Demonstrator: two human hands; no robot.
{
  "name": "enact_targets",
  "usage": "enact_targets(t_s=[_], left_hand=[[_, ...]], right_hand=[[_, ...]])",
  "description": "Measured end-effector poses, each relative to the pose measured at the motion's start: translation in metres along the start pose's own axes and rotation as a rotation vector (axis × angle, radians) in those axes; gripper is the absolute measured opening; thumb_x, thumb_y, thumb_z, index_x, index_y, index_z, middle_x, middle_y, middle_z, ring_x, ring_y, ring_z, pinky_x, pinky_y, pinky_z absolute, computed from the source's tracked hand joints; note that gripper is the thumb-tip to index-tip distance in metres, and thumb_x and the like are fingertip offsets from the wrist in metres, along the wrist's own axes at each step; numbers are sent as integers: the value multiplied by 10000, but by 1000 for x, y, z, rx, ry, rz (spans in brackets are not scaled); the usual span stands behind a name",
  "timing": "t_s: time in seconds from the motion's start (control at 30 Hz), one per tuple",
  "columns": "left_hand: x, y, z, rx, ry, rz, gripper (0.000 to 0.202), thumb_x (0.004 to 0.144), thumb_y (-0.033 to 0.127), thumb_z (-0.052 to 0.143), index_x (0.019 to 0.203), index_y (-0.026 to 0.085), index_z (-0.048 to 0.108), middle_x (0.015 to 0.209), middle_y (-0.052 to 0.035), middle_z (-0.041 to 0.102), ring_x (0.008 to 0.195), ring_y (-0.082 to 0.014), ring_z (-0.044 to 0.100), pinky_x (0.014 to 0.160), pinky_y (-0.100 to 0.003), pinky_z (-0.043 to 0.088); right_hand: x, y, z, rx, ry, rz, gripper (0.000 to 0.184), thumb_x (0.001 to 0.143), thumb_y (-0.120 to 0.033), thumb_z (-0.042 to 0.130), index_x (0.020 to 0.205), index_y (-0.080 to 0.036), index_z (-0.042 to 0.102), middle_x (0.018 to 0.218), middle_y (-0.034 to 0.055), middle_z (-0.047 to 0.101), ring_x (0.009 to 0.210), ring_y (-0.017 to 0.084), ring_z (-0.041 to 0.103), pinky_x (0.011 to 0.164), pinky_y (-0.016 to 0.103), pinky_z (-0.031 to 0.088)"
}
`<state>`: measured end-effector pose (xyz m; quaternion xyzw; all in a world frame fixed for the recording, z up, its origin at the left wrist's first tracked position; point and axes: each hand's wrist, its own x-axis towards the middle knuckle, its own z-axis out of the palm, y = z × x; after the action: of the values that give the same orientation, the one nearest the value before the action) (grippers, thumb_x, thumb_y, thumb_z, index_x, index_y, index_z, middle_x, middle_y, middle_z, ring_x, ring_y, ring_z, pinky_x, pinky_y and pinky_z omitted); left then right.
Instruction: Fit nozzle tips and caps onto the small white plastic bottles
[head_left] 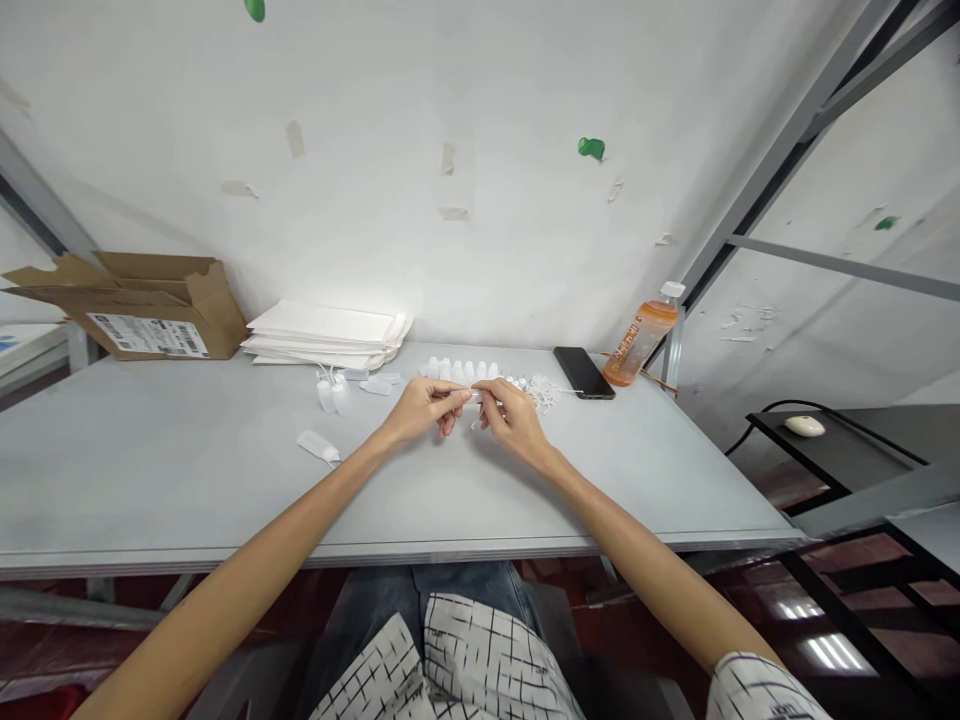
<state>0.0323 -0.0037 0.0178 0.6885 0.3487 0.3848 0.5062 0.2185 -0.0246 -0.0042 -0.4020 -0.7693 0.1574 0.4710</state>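
Both hands meet over the middle of a grey table point(187, 470). My left hand point(424, 408) and my right hand point(510, 415) pinch a small white piece point(475, 397) between their fingertips, fingers closed on it. Just behind the hands stands a row of several small white bottle-like pieces point(459, 369). A tangle of white string or tags point(544, 390) lies right of the row.
Loose white tags point(335, 395) and one more point(318, 446) lie to the left. A stack of white sheets point(326, 335) and an open cardboard box point(142, 305) sit at the back left. A black phone point(583, 372) and an orange drink bottle point(641, 340) are at the back right.
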Motion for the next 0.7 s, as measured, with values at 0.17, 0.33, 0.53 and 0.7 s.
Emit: enact_targets(t_s=[0.17, 0.33, 0.53, 0.7], left_hand=[[-1, 5, 3, -23, -3, -15, 489, 818, 531, 668, 551, 157, 501, 509, 28, 464, 365, -85, 502, 388, -219, 391], [-2, 8, 4, -40, 1, -50, 512, 813, 553, 669, 550, 166, 463, 518, 37, 428, 338, -73, 469, 354, -215, 336], [0, 5, 2, -75, -34, -81, 504, 826, 544, 656, 553, 163, 471, 521, 34, 438, 348, -90, 500, 354, -221, 376], [1, 2, 0, -65, -17, -41, 489, 825, 552, 658, 579, 155, 514, 535, 20, 478, 372, -100, 526, 368, -227, 409]], right_hand=[[0, -2, 0, -42, -6, -3, 275, 990, -223, 387, 1032, -189, 656, 784, 40, 602, 689, 144, 598, 645, 270, 501], [0, -5, -1, -13, -15, 27, 284, 987, -251, 390, 1039, -195, 664, 783, 38, 605, 650, 139, 595, 637, 282, 514], [0, -4, 0, 148, -31, 101, 305, 984, -362, 424, 1028, -192, 674, 907, 59, 624, 603, 107, 608, 518, 254, 544], [2, -3, 3, 364, -15, 211, 348, 917, -477, 558, 1035, -166, 661, 966, 89, 661, 700, 161, 685, 553, 304, 602]])
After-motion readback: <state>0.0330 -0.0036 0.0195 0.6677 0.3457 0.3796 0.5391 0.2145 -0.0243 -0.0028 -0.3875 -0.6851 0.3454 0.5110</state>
